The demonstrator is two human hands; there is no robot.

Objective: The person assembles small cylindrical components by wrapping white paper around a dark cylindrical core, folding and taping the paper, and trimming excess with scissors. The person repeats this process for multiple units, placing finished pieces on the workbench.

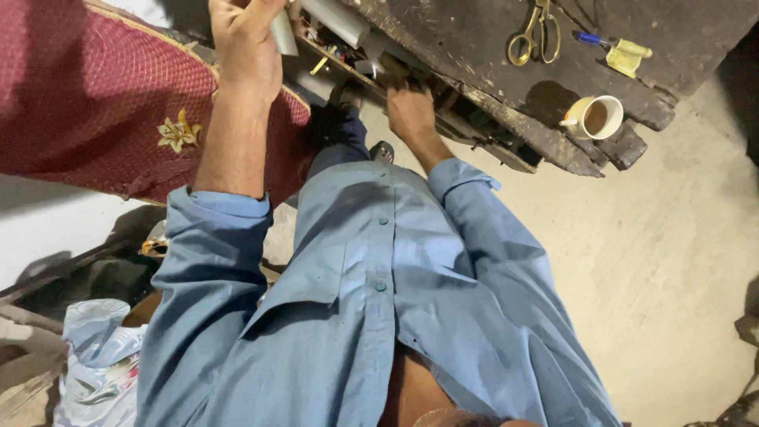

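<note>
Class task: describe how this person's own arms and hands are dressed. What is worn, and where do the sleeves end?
Both hands, left and right, are bare: no gloves. A blue-grey buttoned shirt covers the arms, cuffs pushed partway up, forearms bare.

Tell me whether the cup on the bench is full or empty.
Partly full: the white cup stands upright with brown liquid showing inside, below its rim.
</note>
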